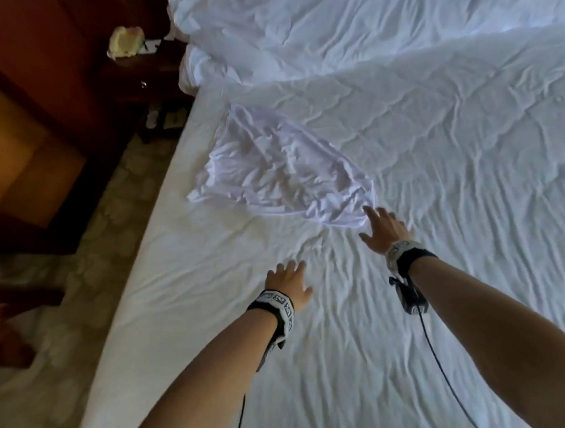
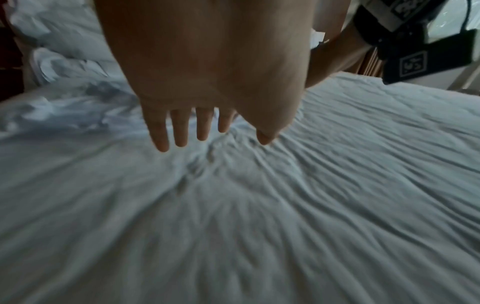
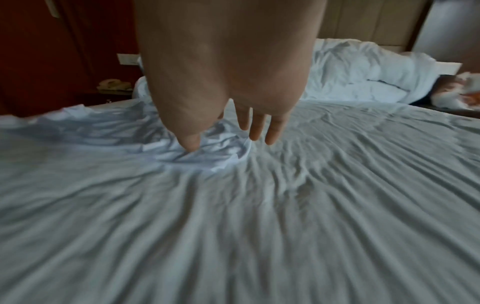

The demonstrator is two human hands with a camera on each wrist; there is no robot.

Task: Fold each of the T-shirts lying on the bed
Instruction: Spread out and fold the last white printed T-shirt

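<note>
- Left hand (image 1: 287, 281) spread, fingers straight, over wrinkled bed (image 1: 438, 175) sheet, near edge.
- Right hand (image 1: 384, 229) spread, fingertips at near corner of crumpled white T-shirt (image 1: 276, 168).
- T-shirt lies far left on bed.

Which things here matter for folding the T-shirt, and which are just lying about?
For the job:
white T-shirt, crumpled near the bed's left edge
bed, the work surface
right hand, open, reaching its near corner
left hand, open, short of it

Just lying about:
pillows at the head of the bed
phone on the bedside table
</note>
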